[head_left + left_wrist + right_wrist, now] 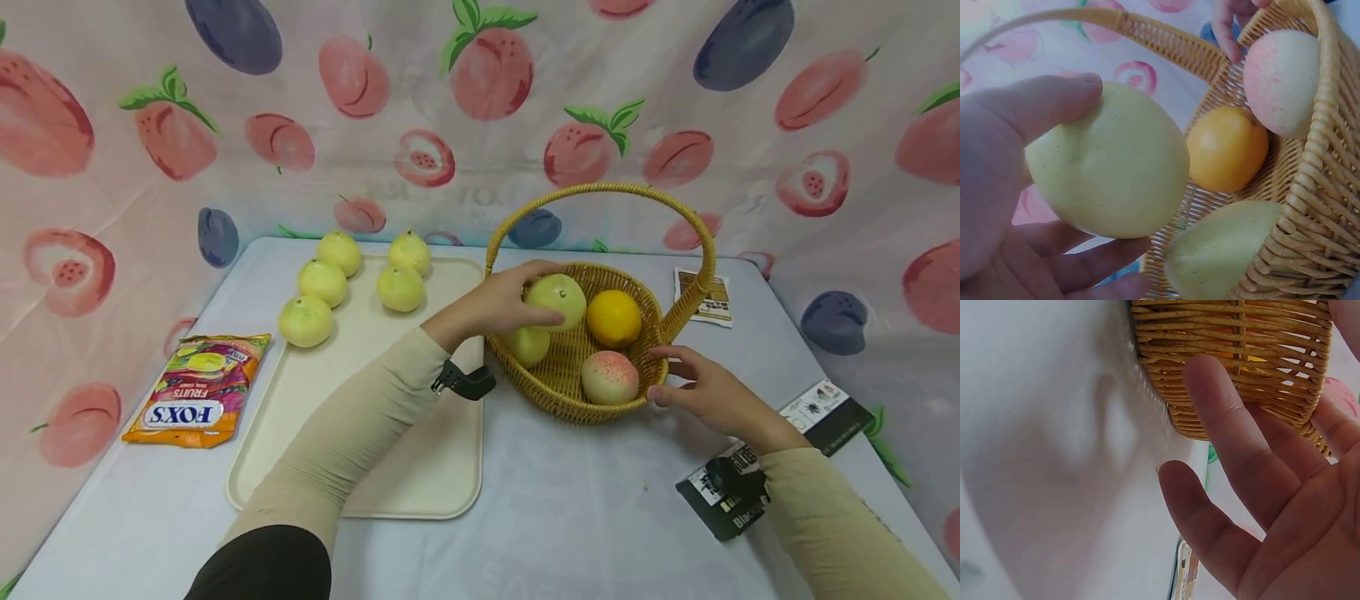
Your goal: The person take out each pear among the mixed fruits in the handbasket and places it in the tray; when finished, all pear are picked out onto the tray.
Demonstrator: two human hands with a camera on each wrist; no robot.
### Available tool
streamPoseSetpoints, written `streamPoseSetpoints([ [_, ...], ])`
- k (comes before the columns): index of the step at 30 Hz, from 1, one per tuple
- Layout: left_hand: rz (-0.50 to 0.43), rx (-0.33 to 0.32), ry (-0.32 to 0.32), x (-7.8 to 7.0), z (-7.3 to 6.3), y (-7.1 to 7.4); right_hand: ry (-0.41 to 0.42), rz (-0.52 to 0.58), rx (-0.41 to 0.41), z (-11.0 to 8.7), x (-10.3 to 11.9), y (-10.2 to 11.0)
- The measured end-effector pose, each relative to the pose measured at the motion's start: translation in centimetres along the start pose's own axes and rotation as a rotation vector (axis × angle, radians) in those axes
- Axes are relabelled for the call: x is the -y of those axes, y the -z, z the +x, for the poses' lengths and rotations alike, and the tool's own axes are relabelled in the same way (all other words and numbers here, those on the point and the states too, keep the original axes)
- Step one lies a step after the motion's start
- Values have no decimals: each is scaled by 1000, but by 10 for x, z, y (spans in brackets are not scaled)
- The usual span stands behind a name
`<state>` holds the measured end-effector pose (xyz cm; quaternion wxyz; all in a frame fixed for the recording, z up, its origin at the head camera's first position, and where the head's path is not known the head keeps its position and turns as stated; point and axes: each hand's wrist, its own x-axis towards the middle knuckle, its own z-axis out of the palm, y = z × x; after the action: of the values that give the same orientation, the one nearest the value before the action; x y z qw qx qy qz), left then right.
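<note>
My left hand holds a pale green round fruit over the left side of a wicker basket; in the left wrist view, thumb and fingers curve around this fruit. Partly beneath it, a second pale green fruit lies in the basket. Beside these are an orange and a pink-and-white peach. My right hand grips the basket's right rim near the handle base. The right wrist view shows its fingers against the outer weave.
Left of the basket is a cream tray, with several pale green fruits along its far and left parts. A candy bag lies farther left. Black-and-white packets sit by the right forearm, and a small brown-and-white packet lies behind the basket.
</note>
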<state>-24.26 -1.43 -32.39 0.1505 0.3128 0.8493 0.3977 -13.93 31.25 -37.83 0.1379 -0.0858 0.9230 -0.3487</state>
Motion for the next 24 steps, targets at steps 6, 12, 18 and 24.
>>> streamPoseSetpoints([
  [6, -7, 4, -31, -4, -23, 7, -2, -6, 2, 0, 0, 0],
  [12, -11, -10, -36, -1, -45, 14, -4, 0, 6, 1, -3, -1],
  [18, -12, -26, -35, 6, -66, 21, -6, 5, 12, 0, -3, -1],
  [24, -67, -49, -30, 19, -92, 30, 1, 4, 8, 0, -3, -1],
])
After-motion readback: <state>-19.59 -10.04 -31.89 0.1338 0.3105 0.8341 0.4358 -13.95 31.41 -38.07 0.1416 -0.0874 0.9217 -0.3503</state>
